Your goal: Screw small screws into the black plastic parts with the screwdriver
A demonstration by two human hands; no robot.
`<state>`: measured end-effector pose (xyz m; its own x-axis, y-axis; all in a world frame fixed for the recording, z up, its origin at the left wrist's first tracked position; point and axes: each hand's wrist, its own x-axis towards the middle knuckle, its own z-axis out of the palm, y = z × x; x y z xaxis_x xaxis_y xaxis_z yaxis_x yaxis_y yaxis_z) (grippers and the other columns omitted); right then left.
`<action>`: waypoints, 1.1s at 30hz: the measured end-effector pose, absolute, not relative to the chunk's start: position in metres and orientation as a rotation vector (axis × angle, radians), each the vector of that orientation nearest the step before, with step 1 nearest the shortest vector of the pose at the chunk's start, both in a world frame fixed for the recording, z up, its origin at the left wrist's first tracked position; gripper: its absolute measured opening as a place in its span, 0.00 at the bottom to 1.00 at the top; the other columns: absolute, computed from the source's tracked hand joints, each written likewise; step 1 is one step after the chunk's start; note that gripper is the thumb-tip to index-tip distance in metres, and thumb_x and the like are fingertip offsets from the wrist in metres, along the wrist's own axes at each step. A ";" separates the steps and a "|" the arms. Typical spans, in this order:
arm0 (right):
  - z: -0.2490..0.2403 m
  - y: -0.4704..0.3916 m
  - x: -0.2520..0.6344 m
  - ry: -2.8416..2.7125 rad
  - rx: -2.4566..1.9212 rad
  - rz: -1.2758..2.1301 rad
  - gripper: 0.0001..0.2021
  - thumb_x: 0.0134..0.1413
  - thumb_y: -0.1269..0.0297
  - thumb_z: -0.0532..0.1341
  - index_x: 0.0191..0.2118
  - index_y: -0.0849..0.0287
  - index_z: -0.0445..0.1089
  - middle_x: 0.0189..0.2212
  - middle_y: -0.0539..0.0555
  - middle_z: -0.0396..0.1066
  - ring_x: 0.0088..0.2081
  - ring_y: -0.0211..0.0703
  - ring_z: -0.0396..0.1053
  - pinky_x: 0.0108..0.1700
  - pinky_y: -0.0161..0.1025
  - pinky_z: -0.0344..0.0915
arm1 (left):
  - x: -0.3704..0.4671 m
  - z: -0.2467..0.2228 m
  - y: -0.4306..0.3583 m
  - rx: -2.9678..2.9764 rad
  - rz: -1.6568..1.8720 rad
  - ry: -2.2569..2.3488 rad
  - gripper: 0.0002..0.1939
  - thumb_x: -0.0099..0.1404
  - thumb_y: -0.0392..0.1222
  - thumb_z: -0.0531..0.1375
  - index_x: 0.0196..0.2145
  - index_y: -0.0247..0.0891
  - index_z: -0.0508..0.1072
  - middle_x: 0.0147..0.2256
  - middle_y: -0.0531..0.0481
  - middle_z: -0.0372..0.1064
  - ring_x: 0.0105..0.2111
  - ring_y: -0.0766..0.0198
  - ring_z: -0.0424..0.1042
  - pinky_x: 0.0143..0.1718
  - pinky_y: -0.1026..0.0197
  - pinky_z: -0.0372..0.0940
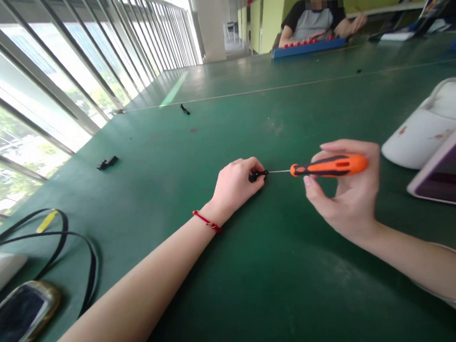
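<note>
Screwdriver (339,165) (orange-black) in right grip (352,202)

An orange-and-black screwdriver (331,166) points sideways at a small black part (254,177).

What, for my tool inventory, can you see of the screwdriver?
The screwdriver has an orange handle, apparently plastic, with dark inlays, and a thin metallic shaft. It sits roughly level in the right hand, over the green table, its tip reaching the small black part in the left hand; its exact seating is unclear.
</note>
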<state>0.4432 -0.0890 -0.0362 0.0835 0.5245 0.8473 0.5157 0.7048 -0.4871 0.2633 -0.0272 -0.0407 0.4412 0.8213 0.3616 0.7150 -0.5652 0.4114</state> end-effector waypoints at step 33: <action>-0.035 -0.090 0.445 -1.626 -0.936 0.043 0.16 0.44 0.73 0.63 0.40 0.52 0.66 0.22 0.46 0.61 0.22 0.36 0.62 0.28 0.39 0.63 | 0.263 -0.041 -0.027 2.481 0.798 1.343 0.06 0.57 0.39 0.57 0.33 0.39 0.73 0.32 0.51 0.73 0.34 0.62 0.72 0.36 0.61 0.65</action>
<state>0.4449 -0.0903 -0.0345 0.0228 0.5838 0.8115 0.5401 0.6759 -0.5014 0.2632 -0.0272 -0.0412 0.4386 0.8231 0.3606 0.7099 -0.5634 0.4226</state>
